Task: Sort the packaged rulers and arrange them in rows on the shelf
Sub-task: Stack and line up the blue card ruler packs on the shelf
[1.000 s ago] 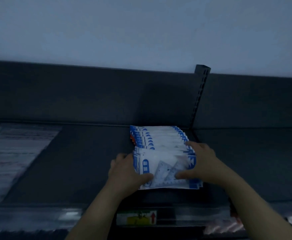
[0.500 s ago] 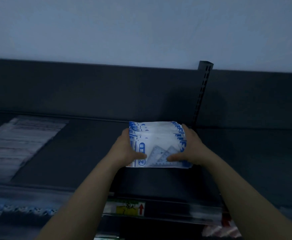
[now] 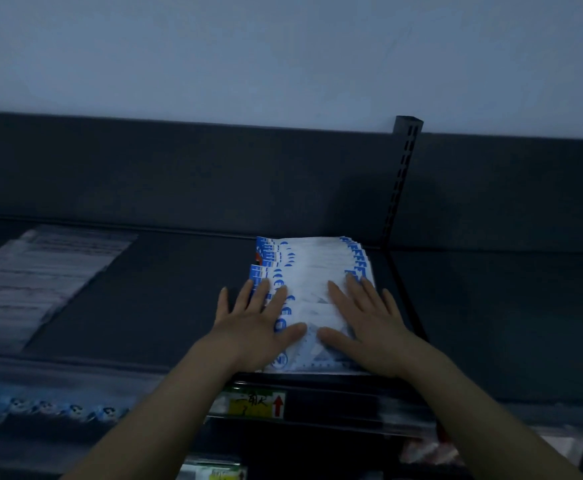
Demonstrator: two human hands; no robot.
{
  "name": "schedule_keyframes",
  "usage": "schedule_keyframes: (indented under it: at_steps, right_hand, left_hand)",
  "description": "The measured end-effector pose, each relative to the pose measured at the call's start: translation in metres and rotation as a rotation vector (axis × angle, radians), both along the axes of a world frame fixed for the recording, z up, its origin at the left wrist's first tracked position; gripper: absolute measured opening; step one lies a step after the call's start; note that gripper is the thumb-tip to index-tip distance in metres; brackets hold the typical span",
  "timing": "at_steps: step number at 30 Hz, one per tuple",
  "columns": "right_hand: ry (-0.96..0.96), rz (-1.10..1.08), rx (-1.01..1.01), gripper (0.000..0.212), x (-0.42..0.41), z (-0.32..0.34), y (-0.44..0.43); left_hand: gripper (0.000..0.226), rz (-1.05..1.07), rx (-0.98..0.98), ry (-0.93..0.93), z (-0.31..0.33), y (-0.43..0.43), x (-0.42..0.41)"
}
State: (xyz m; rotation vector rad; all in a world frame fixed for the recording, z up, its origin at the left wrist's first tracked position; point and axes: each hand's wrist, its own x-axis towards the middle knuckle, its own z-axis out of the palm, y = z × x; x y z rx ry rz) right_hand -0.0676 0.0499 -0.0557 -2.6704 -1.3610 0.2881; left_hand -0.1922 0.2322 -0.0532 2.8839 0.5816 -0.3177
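Dim light, head view. Nearest: the front rail of the shelf (image 3: 165, 292) carries a yellow price label (image 3: 252, 405) with a red arrow; the handwriting on it is not legible. Below the rail at far left is a row of blue-and-white packets (image 3: 44, 410), blurred, possibly more stationery. Both forearms reach in from the bottom edge. Left hand (image 3: 255, 322) lies flat, fingers straight and spread, with thumb and inner fingers on the left part of the packaged rulers (image 3: 312, 271) and the outer fingers over the bare shelf. Right hand (image 3: 369, 323) is likewise flat and spread, palm down on the right part of the same stack. Neither hand curls round anything. The packaged rulers sit on the shelf surface as an overlapping row running front to back, white sleeves with blue print along both side edges, the row's right side just beside the foot of the slotted upright post (image 3: 402, 181). Well apart to the left lies a sheet of clear packets (image 3: 41, 271). Behind: dark back panel (image 3: 179, 174), then pale wall (image 3: 283, 57).
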Motion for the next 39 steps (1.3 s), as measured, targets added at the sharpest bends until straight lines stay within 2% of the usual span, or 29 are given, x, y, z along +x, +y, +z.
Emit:
schedule_keyframes:
  at_steps: [4, 6, 9, 12, 17, 20, 23, 25, 27, 28, 29, 31, 33, 35, 36, 39]
  right_hand:
    - [0.075, 0.02, -0.035, 0.092, -0.014, 0.003, -0.013]
    - [0.123, -0.023, -0.005, 0.09, -0.011, 0.006, -0.015]
    - [0.18, -0.157, 0.284, 0.074, 0.007, 0.016, -0.012]
    - [0.449, -0.357, 0.631, 0.063, 0.033, 0.022, -0.007]
    - [0.584, -0.53, 0.754, 0.062, 0.061, 0.013, 0.013]
    - [0.662, -0.578, 0.847, 0.058, 0.072, 0.015, 0.031]
    - [0.719, -0.577, 0.914, 0.056, 0.074, 0.017, 0.047]
    - [0.761, -0.56, 0.918, 0.045, 0.071, 0.016, 0.05]
    - [0.824, -0.561, 0.895, 0.015, 0.067, 0.017, 0.047]
    - [0.845, -0.549, 0.896, 0.014, 0.071, 0.015, 0.043]
    - [0.863, -0.544, 0.886, 0.022, 0.069, 0.02, 0.041]
    - [0.773, -0.562, 0.836, 0.018, 0.074, 0.022, 0.034]
    - [0.631, -0.527, 0.762, 0.05, 0.08, 0.026, 0.033]
    - [0.411, -0.38, 0.567, 0.057, 0.082, 0.029, 0.044]
    - [0.311, -0.313, 0.457, 0.057, 0.084, 0.027, 0.051]
    - [0.124, -0.192, 0.171, 0.059, 0.073, 0.02, 0.069]
  left_hand:
    - [0.086, 0.017, -0.045, 0.041, 0.007, -0.006, -0.016]
    - [0.09, 0.062, -0.068, -0.012, 0.011, -0.001, -0.017]
    - [0.091, 0.157, -0.138, -0.253, 0.024, 0.011, -0.008]
    - [0.076, 0.265, -0.425, -0.431, 0.038, 0.015, 0.013]
    - [0.049, 0.304, -0.606, -0.529, 0.032, 0.032, 0.059]
    - [0.05, 0.27, -0.615, -0.491, 0.029, 0.045, 0.081]
    - [0.063, 0.248, -0.625, -0.457, 0.027, 0.054, 0.097]
    - [0.066, 0.232, -0.635, -0.454, 0.024, 0.058, 0.104]
    - [0.063, 0.219, -0.645, -0.483, 0.02, 0.064, 0.108]
    - [0.06, 0.219, -0.66, -0.502, 0.019, 0.065, 0.109]
    - [0.057, 0.217, -0.681, -0.519, 0.018, 0.067, 0.109]
    - [0.051, 0.189, -0.662, -0.541, 0.017, 0.07, 0.108]
    - [0.056, 0.154, -0.423, -0.486, 0.017, 0.075, 0.111]
    - [0.059, 0.095, -0.151, -0.408, 0.018, 0.073, 0.113]
    - [0.059, 0.049, -0.076, -0.355, 0.018, 0.069, 0.114]
    - [0.061, -0.098, -0.007, -0.147, 0.006, 0.048, 0.113]
